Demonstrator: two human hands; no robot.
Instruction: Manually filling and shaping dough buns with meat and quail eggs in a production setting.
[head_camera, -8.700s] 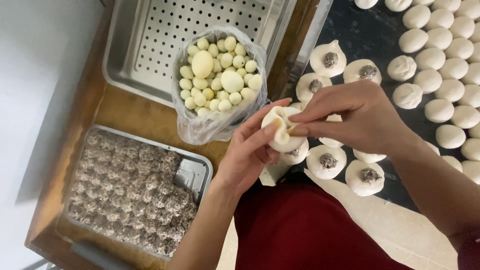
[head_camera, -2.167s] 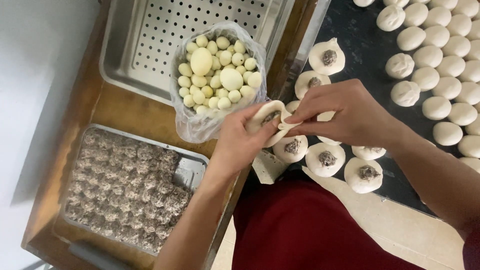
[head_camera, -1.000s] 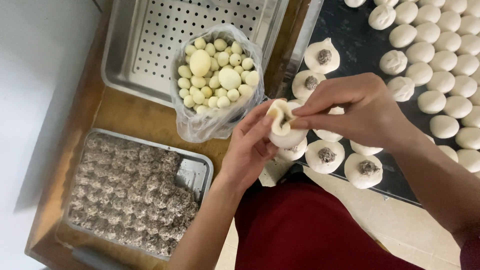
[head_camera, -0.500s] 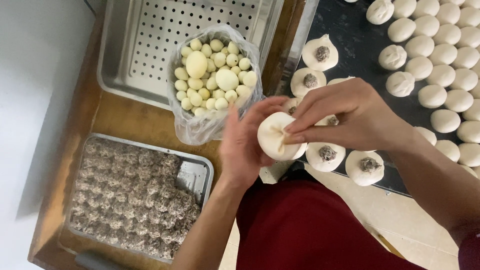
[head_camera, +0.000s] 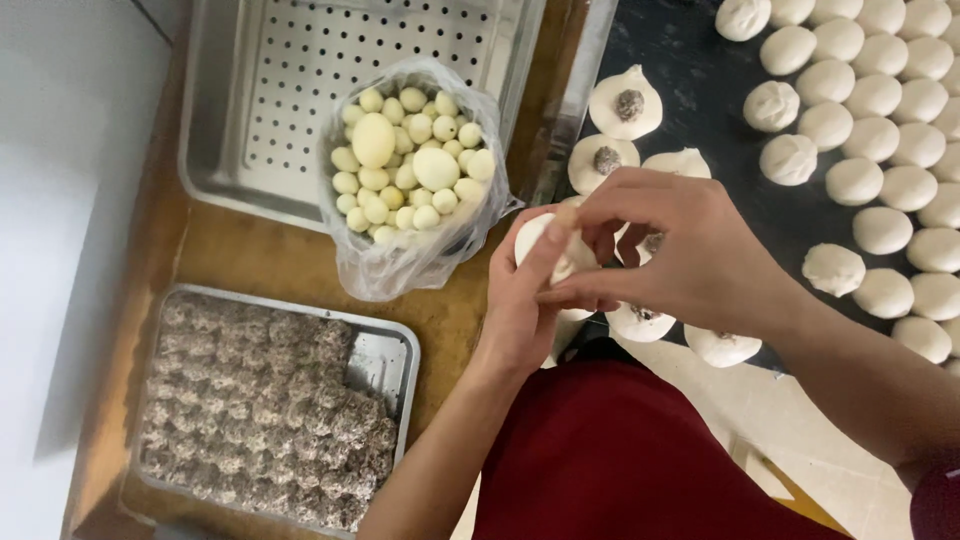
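Note:
My left hand (head_camera: 525, 300) cups a pale dough piece (head_camera: 535, 238) from below. My right hand (head_camera: 680, 255) covers it from the right, fingertips pinching at its top edge. Both hands hover over the near edge of a dark work surface (head_camera: 700, 110). Flat dough rounds with a dark filling ball in the middle (head_camera: 625, 103) lie just beyond my hands; more sit partly hidden under my right hand.
A plastic bag of small pale balls (head_camera: 410, 160) stands left of my hands, at the rim of a perforated metal tray (head_camera: 250, 110). A metal tray of dark filling balls (head_camera: 265, 410) lies lower left. Several plain dough balls (head_camera: 880, 120) fill the right side.
The dough piece has been turned and gathered between my hands; both hands stayed at the same spot. The camera view shifted slightly.

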